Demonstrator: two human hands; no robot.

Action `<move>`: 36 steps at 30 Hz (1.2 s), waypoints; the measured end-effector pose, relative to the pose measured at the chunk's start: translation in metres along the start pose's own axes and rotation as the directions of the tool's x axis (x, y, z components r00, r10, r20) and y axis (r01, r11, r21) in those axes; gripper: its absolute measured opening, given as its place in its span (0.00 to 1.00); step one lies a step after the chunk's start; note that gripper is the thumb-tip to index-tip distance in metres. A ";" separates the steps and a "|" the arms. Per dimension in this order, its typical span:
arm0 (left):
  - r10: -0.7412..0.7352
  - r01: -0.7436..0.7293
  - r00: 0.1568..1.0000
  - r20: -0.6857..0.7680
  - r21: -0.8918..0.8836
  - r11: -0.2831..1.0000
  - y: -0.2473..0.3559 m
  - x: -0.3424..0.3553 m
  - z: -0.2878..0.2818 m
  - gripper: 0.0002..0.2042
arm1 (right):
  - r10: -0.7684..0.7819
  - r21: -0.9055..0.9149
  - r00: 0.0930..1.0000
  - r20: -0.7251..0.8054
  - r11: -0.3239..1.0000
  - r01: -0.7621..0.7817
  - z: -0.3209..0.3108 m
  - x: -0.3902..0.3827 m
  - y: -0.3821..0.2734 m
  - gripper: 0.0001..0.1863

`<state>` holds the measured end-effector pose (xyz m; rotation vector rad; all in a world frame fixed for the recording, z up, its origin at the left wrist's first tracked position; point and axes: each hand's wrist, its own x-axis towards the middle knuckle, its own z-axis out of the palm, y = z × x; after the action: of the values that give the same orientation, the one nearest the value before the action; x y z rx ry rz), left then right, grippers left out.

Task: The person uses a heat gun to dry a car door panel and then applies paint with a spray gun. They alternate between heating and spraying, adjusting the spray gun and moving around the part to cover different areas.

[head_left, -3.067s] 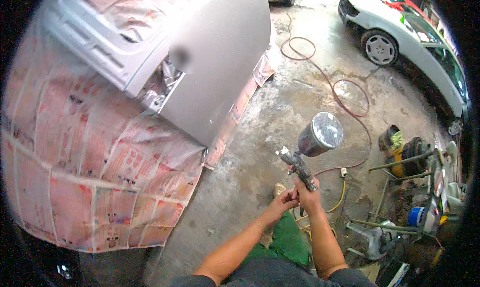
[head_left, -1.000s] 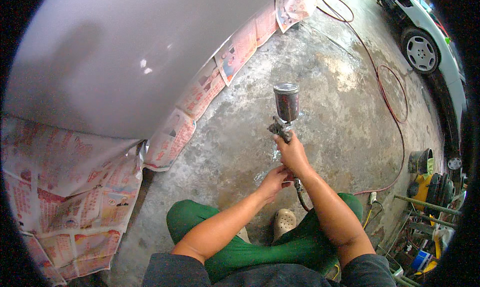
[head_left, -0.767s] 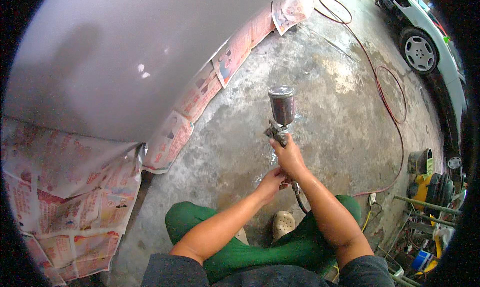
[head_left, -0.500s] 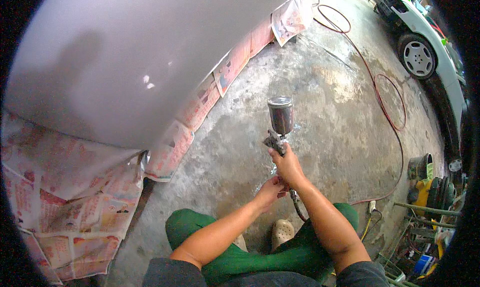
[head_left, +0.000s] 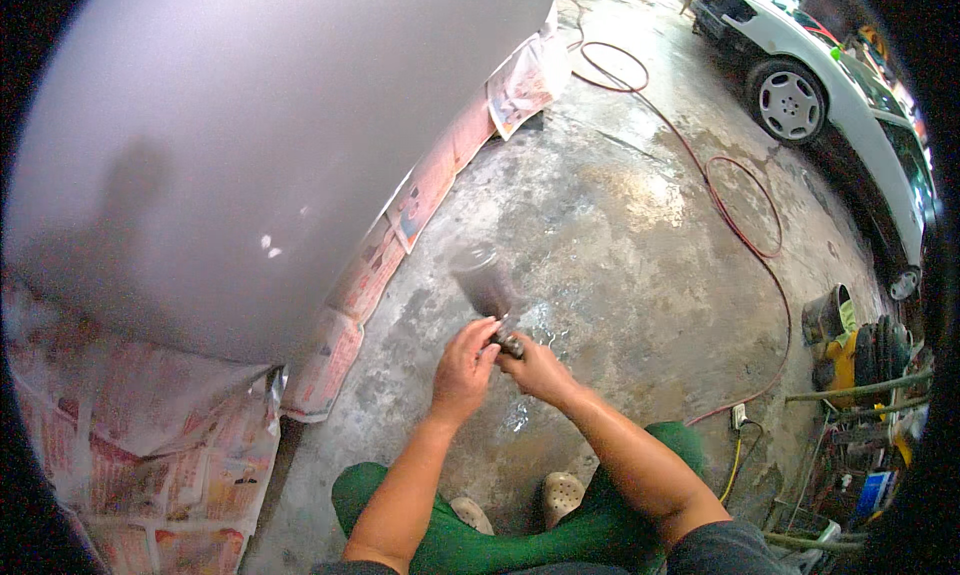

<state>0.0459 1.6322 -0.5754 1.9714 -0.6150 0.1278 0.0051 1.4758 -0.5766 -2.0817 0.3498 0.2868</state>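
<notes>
My right hand (head_left: 540, 371) is closed round the handle of a paint spray gun (head_left: 508, 343). The gun's cup (head_left: 484, 281), with a clear lid, leans up and to the left and is smeared by motion. My left hand (head_left: 464, 367) is at the gun's body just below the cup, its fingers bent and pinched against it; the exact part they grip is hidden. Left of the gun stands a large grey curved car panel (head_left: 250, 125), with my shadow on it. Masking newspaper (head_left: 180, 475) runs along its lower edge.
A red air hose (head_left: 690, 160) loops across the stained concrete floor (head_left: 620, 305). Another car (head_left: 840, 95), pale with a spoked wheel, stands at the far right. Nearer on the right are a dark bucket (head_left: 826, 317), a socket on a yellow cord (head_left: 738, 415) and cluttered gear.
My left hand has moved up from the base of the handle to the gun's body. The gun has shifted left and its cup has tipped left from upright. The whole view has turned a little.
</notes>
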 end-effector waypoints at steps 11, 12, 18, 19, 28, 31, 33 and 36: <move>-0.053 0.061 0.993 0.109 -0.064 0.996 -0.007 0.003 -0.013 0.09 | -0.099 -0.054 0.986 0.137 0.993 0.107 0.003 0.001 0.002 0.27; -0.065 0.072 0.991 0.116 -0.059 0.996 -0.007 0.003 -0.013 0.09 | -0.098 -0.057 0.987 0.130 0.993 0.106 0.004 0.001 0.004 0.27; -0.091 0.091 0.995 0.031 0.019 0.996 -0.020 -0.010 0.004 0.12 | 0.015 0.092 0.991 0.132 0.995 -0.027 0.011 0.003 0.010 0.26; -0.107 0.108 0.994 -0.028 0.034 0.994 -0.022 -0.016 0.012 0.13 | 0.099 0.143 0.984 0.147 0.982 -0.120 0.010 0.004 0.009 0.26; -0.431 0.811 0.582 0.689 -0.531 0.246 0.019 -0.077 0.061 0.16 | 0.189 0.455 0.975 -0.115 0.883 -0.118 -0.032 -0.005 -0.041 0.23; -0.318 0.796 0.605 0.730 -0.541 0.272 0.042 -0.067 0.045 0.16 | 0.136 0.583 0.990 -0.040 0.808 -0.087 -0.053 -0.033 -0.068 0.19; -0.241 0.774 0.627 0.740 -0.559 0.297 0.053 -0.061 0.031 0.15 | 0.079 0.650 0.997 -0.004 0.758 -0.057 -0.065 -0.051 -0.085 0.19; -0.168 0.693 0.712 0.682 -0.645 0.320 0.064 -0.060 0.015 0.12 | -0.003 0.692 0.998 0.066 0.721 -0.043 -0.078 -0.077 -0.103 0.21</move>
<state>-0.0385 1.6186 -0.5517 0.9898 -0.2748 -0.9631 -0.0242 1.4696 -0.4294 -1.3144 0.3715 0.1893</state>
